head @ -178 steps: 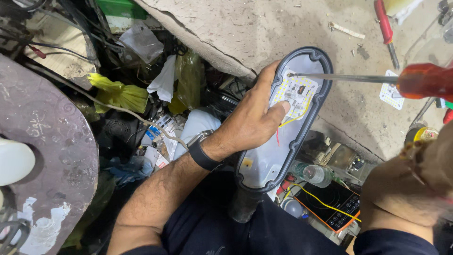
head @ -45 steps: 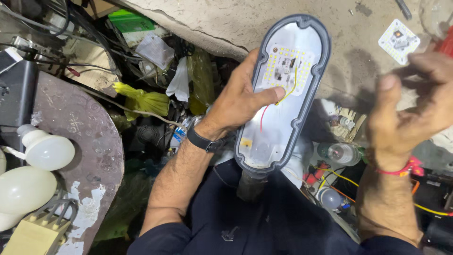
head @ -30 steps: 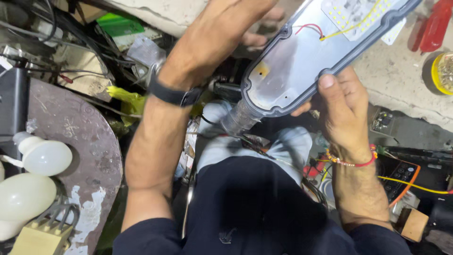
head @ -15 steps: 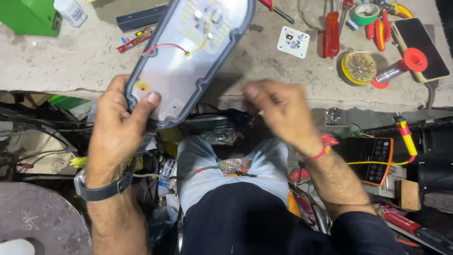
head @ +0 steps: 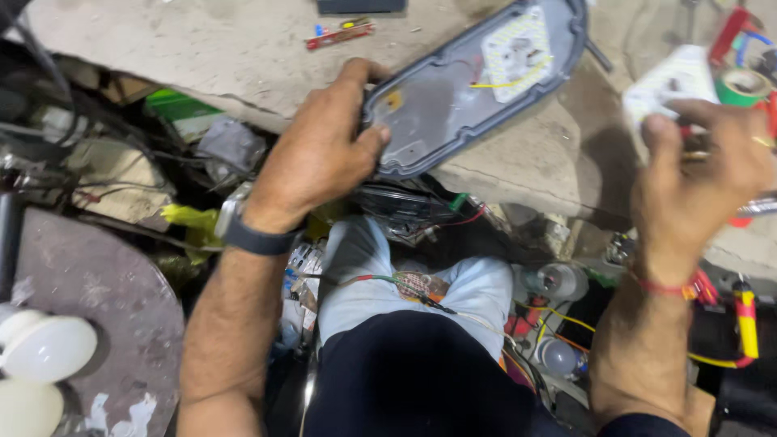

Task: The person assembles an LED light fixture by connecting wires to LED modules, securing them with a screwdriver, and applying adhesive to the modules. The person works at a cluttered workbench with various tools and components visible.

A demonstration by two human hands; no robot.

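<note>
The left hand [head: 320, 154] is closed on the lower end of a grey oval lamp housing [head: 453, 97], thumb on the inner face and fingers wrapped behind the rim. The housing lies slanted across the front edge of the concrete desk [head: 202, 48], open side up, its narrow end overhanging toward the person; the grip at that end appears to steady it while leaving the interior exposed. Inside, a white LED board [head: 518, 50] sits near the far end, and a yellow wire [head: 502, 81] runs across the housing below it. The right hand [head: 704, 178] is raised above the desk to the right, well apart from the housing, fingers curled inward; something small and reddish shows between fingertips, but motion blur prevents telling what it is or whether it is truly pinched. A red thread band [head: 672, 287] circles that wrist; a dark wristwatch [head: 251, 235] sits on the left wrist. Just beyond the right hand a second white square board [head: 672, 81] lies on the desk beside a roll of green tape [head: 740, 85]. A small red and yellow item [head: 340, 34] lies further back on the desk. Below the desk edge, loose wires and a small circuit piece [head: 417, 285] rest on the person's lap, and white bulbs [head: 44, 348] sit at the lower left on a round dark surface [head: 97, 299].
</note>
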